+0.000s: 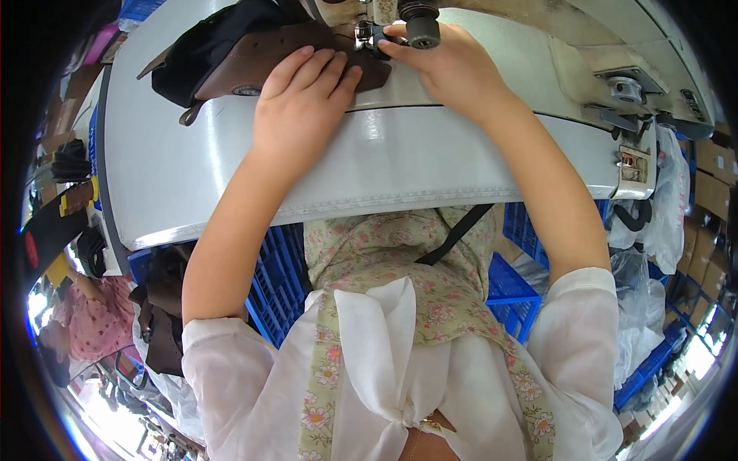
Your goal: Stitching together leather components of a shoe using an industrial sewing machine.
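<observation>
A brown leather-like bag piece with black fabric (223, 65) lies on the sewing machine's pale bed, a round badge on its brown side. My left hand (304, 100) rests flat on the brown part, fingers stretched toward the metal presser foot (367, 34). The brown edge runs up to that foot. Beside the foot, to the right, is my right hand (453, 69). Its thumb and index finger are closed together at a small dark part there; the machine's dark round knob (422, 31) hides some of the fingers, and what they grip is unclear.
The sewing machine table (177, 177) has a curved front edge before me. Blue plastic crates (280, 276) stand below it. At the right hang clear plastic bags (665, 200) near cardboard boxes (715, 196). Another person in pink (100, 315) is at the far left.
</observation>
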Motion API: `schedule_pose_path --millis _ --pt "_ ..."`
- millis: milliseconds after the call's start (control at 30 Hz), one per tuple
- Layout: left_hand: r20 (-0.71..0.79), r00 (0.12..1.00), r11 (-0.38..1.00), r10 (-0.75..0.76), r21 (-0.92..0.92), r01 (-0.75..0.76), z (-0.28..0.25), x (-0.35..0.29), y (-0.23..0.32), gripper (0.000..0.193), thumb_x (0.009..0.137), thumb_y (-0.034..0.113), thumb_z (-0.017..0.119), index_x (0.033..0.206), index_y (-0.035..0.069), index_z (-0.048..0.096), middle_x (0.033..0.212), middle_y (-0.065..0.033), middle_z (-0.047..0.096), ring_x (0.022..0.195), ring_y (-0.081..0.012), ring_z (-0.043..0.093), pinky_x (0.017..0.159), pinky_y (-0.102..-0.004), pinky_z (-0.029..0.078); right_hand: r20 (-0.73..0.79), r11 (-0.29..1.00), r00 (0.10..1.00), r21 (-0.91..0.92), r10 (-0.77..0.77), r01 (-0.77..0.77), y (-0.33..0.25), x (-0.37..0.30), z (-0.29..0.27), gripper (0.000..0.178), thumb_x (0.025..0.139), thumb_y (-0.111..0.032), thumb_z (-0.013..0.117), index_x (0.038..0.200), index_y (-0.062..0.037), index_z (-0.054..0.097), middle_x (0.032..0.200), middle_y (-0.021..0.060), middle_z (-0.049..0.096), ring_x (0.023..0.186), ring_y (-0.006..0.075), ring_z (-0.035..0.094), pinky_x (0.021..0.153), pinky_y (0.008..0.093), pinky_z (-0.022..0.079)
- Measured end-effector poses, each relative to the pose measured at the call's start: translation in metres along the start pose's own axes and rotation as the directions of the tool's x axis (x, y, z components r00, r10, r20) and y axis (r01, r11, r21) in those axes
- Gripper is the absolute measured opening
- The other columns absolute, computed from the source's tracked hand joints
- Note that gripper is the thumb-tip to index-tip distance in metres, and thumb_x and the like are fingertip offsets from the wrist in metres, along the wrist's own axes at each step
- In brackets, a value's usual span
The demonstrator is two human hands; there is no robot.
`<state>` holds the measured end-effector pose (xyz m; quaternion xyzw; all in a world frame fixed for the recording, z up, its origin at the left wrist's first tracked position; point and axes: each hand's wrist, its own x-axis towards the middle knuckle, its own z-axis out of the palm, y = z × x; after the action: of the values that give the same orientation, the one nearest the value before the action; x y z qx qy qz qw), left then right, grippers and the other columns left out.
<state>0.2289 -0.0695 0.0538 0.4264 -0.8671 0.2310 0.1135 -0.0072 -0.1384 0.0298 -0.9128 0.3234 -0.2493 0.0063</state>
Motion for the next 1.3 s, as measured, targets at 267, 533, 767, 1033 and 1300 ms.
schedule_pose_path --millis 267,533,767,1033,1300 --pt "0.011 1.000 1.000 0.027 0.006 -0.027 0.001 0.002 -0.001 0.041 0.080 0.014 0.059 0.120 0.016 0.068 0.124 -0.0001 0.067 0.121 -0.0144 0.058 0.110 -0.0350 0.036 0.009 0.999 1.000 -0.033 0.022 -0.021 -0.003 -0.001 0.000 0.047 0.081 0.004 0.056 0.118 -0.0199 0.072 0.126 0.0014 0.066 0.108 0.0281 0.063 0.092 0.0418 0.050" --pt "0.008 1.000 1.000 0.014 0.017 -0.015 0.003 0.001 0.002 0.041 0.080 0.015 0.058 0.120 0.016 0.068 0.124 -0.0005 0.067 0.120 -0.0143 0.058 0.110 -0.0350 0.036 -0.006 0.999 0.999 -0.025 0.033 -0.033 -0.002 -0.003 0.003 0.049 0.080 0.004 0.055 0.119 -0.0197 0.071 0.125 0.0019 0.066 0.106 0.0290 0.064 0.091 0.0416 0.051" --pt "-0.045 0.999 0.999 -0.009 0.033 0.010 0.008 0.002 0.008 0.039 0.079 0.017 0.058 0.117 0.016 0.069 0.120 -0.0002 0.069 0.115 -0.0140 0.061 0.107 -0.0349 0.039 -0.028 1.000 1.000 0.011 0.011 -0.011 0.001 0.000 0.004 0.047 0.079 0.005 0.055 0.117 -0.0187 0.072 0.124 0.0050 0.067 0.107 0.0299 0.064 0.091 0.0433 0.051" --pt "-0.114 0.993 1.000 0.010 0.011 -0.009 0.007 0.008 0.009 0.031 0.078 0.016 0.061 0.106 0.013 0.072 0.110 -0.0027 0.073 0.107 -0.0150 0.064 0.104 -0.0339 0.041 -0.073 1.000 0.997 0.024 -0.014 0.016 0.003 -0.002 0.008 0.047 0.078 0.006 0.057 0.117 -0.0178 0.072 0.122 0.0080 0.068 0.108 0.0312 0.064 0.091 0.0436 0.050" --pt "-0.078 0.997 0.998 0.000 0.061 0.005 0.006 0.009 0.016 0.037 0.077 0.016 0.058 0.113 0.015 0.071 0.115 -0.0014 0.071 0.110 -0.0139 0.063 0.104 -0.0348 0.040 -0.098 0.999 0.995 0.044 -0.008 0.012 0.004 -0.003 0.009 0.044 0.080 0.003 0.058 0.116 -0.0180 0.072 0.122 0.0065 0.067 0.107 0.0314 0.063 0.090 0.0441 0.050"
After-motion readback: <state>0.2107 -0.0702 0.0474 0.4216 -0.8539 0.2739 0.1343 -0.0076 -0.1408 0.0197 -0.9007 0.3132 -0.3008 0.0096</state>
